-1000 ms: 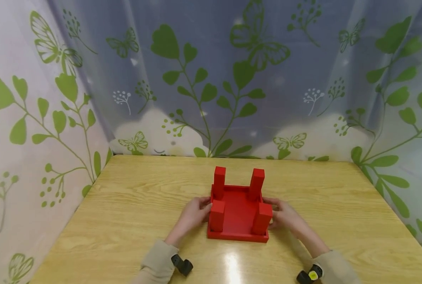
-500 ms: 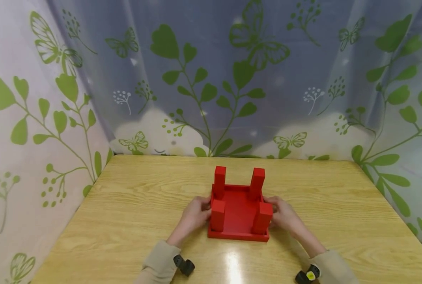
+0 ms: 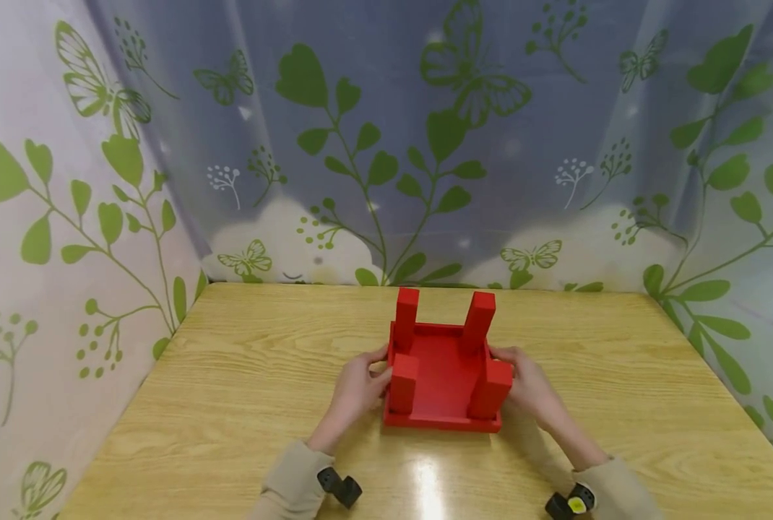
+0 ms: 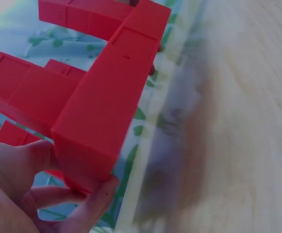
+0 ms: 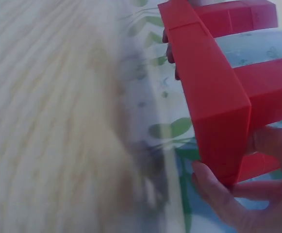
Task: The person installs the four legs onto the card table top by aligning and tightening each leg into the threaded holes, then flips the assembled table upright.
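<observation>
A small red stool (image 3: 441,375), upside down, has a square rimmed panel below and a blocky leg standing up at each corner. My left hand (image 3: 355,386) grips its left side, and my right hand (image 3: 532,390) grips the right side. In the left wrist view, thumb and fingers of the left hand (image 4: 14,179) pinch the edge of the panel (image 4: 102,102). The right wrist view shows the right hand (image 5: 267,189) doing likewise at the opposite edge (image 5: 208,77). The stool appears raised off the wood. Its underside is hidden in the head view.
A light wood-grain table (image 3: 250,339) lies beneath. Behind it hangs a blue and white curtain (image 3: 373,144) printed with green leaves and butterflies, with patterned cloth (image 3: 87,217) on the left and right too. Black devices (image 3: 339,487) sit on both wrists.
Both hands have lifted the stool, which shows larger, higher and slightly farther right. Half a second ago it was nearly where it was a second ago. The grip is kept.
</observation>
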`<control>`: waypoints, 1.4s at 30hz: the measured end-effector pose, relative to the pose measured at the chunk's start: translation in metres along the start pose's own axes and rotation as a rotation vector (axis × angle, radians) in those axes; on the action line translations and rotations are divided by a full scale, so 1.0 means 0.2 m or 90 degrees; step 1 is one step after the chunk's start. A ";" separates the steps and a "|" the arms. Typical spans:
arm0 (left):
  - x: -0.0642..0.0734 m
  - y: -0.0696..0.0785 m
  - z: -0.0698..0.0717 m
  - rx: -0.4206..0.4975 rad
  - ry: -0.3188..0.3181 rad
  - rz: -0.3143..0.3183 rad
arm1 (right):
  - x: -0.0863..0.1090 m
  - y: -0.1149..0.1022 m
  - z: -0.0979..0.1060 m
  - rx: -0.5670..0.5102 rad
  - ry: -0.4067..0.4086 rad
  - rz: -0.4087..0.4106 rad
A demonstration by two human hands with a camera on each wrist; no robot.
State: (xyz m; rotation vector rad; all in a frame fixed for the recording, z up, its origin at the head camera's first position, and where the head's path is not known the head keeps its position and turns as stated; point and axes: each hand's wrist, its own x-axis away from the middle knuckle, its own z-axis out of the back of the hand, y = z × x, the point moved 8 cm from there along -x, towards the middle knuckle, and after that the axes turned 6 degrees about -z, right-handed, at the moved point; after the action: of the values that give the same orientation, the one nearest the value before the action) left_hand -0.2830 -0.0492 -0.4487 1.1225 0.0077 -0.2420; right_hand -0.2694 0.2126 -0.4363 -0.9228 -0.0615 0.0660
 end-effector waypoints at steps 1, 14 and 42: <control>0.00 0.00 0.01 0.029 -0.001 0.004 | 0.00 0.00 0.00 -0.026 -0.012 -0.014; -0.03 0.01 0.11 0.241 0.009 0.060 | 0.02 -0.08 0.03 -0.256 -0.057 0.042; -0.01 0.25 0.17 0.170 0.005 -0.189 | 0.11 -0.17 0.24 -0.493 0.112 0.400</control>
State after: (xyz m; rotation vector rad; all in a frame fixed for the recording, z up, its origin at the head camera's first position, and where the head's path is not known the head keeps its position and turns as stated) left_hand -0.2797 -0.0594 -0.3896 1.3882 0.1545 -0.5151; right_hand -0.2511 0.2315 -0.3801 -1.6908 0.3957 0.5736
